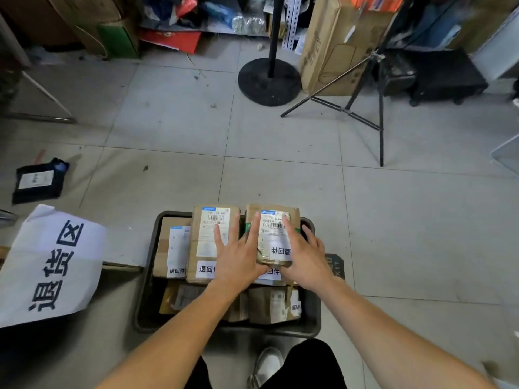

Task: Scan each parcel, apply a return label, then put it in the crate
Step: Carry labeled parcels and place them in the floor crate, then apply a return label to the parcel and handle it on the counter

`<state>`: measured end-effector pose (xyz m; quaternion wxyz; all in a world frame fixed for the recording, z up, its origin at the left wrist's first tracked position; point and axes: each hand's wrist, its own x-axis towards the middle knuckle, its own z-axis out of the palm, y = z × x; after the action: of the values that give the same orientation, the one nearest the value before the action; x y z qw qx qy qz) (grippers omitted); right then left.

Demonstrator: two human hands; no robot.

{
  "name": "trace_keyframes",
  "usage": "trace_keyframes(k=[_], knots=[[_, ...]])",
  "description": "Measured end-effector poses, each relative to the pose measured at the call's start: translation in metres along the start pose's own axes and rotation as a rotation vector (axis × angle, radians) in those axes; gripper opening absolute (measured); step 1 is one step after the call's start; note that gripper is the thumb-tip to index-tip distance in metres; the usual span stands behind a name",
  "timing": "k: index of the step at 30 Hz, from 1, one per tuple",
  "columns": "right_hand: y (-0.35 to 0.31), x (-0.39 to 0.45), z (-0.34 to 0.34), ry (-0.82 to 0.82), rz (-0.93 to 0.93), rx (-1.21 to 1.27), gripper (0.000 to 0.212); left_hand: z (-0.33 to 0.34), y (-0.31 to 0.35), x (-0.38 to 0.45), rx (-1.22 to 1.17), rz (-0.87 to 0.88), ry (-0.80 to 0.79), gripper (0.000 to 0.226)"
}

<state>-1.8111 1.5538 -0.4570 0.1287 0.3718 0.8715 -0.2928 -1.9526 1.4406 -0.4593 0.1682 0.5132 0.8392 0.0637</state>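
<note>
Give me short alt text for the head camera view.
Both hands, left hand and right hand, hold a labelled cardboard parcel over a dark crate full of parcels, on a tiled floor.

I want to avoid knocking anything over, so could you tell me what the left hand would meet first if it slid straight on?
Nothing on the parcels: the left hand points past the crate, probably toward bare floor.
</note>
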Motion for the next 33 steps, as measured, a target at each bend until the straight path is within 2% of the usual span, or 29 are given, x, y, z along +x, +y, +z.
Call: trace_keyframes(k=[3, 7, 9, 13, 18, 21, 25, 33], knots=[[-0.002, -0.005, -0.002, -0.032, 0.013, -0.051, 0.120, -0.007, 0.001, -0.001, 0.047, 0.002, -0.021, 0.126], [-0.027, -0.034, -0.036, -0.018, 0.037, -0.142, 0.113, -0.058, 0.008, -0.017, 0.094, -0.018, -0.043, 0.123], [-0.047, -0.054, -0.069, 0.024, 0.025, -0.192, 0.106, -0.098, 0.012, -0.031, 0.143, -0.016, -0.017, 0.112], [-0.104, -0.099, -0.147, 0.004, -0.002, -0.239, 0.087, -0.195, 0.020, -0.067, 0.190, -0.042, -0.012, 0.092], [-0.189, -0.140, -0.229, 0.028, -0.096, -0.246, 0.082, -0.308, 0.023, -0.117, 0.205, -0.132, 0.031, 0.092], [-0.244, -0.151, -0.270, 0.022, -0.212, -0.291, 0.084, -0.368, 0.014, -0.141, 0.223, -0.234, 0.077, 0.094], [-0.323, -0.167, -0.318, 0.067, -0.393, -0.345, 0.086, -0.442, 0.004, -0.186, 0.194, -0.404, 0.248, 0.093], [-0.512, -0.259, -0.353, 0.184, -0.896, -0.433, 0.082, -0.575, -0.026, -0.353, 0.327, -0.781, 0.523, 0.092]])
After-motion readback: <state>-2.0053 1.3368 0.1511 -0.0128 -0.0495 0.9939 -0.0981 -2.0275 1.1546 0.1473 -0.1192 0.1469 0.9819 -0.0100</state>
